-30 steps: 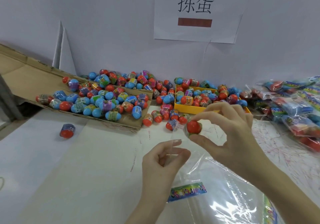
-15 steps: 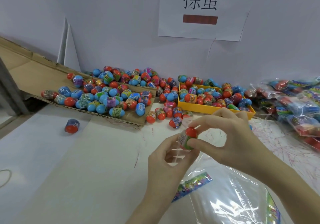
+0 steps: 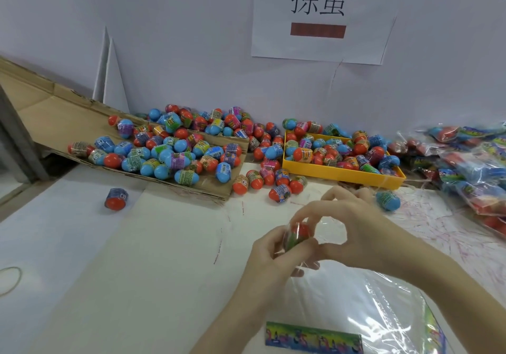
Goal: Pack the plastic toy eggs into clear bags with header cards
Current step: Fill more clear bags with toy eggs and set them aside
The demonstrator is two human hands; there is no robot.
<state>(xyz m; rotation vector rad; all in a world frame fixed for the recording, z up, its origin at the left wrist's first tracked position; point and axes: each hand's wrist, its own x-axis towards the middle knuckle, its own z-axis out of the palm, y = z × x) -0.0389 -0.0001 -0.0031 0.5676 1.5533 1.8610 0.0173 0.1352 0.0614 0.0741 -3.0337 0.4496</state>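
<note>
both hands, left hand (image 3: 269, 255) and right hand (image 3: 353, 227), grip one egg (image 3: 297, 234); more eggs fill yellow tray (image 3: 342, 173).

A second ago we held the small red-topped plastic toy egg (image 3: 298, 234) up in our right hand (image 3: 353, 233) alone, well apart from our left hand (image 3: 273, 255). We have since brought it down and nearer, and now both hands meet around it, with the thin clear plastic bag (image 3: 356, 307) gathered over it.
</note>
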